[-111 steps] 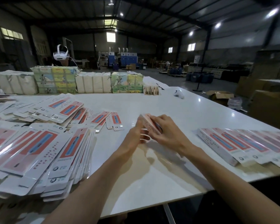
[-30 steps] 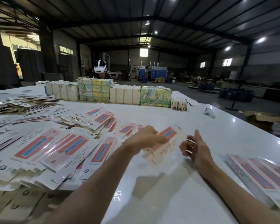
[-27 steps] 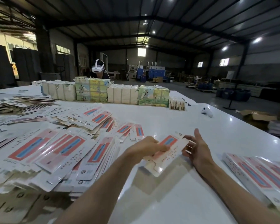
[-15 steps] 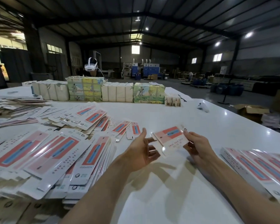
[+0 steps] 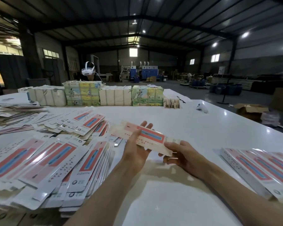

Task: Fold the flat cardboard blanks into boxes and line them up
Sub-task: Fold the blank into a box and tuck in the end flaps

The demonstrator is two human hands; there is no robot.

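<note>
A long cardboard blank (image 5: pixel 151 138), white with a red and blue panel, hangs above the white table (image 5: pixel 194 128), tilted down to the right. My left hand (image 5: pixel 136 149) cups it from below at its middle, thumb on its top face. My right hand (image 5: pixel 181 156) pinches its right end. A thick pile of flat blanks (image 5: pixel 44 162) covers the table's left side. At the right edge lies a row of folded boxes (image 5: pixel 258 167), side by side.
Wrapped bundles of printed cartons (image 5: pixel 95 95) stand in a line along the table's far side, with a person wearing a white headset (image 5: pixel 88 70) behind them. A white controller (image 5: pixel 202 108) lies far right. An open brown carton (image 5: pixel 250 110) sits on the floor beyond.
My left hand carried a blank from the pile to the middle of the table. My right hand took its right end, and the blank has turned to lie across both hands.
</note>
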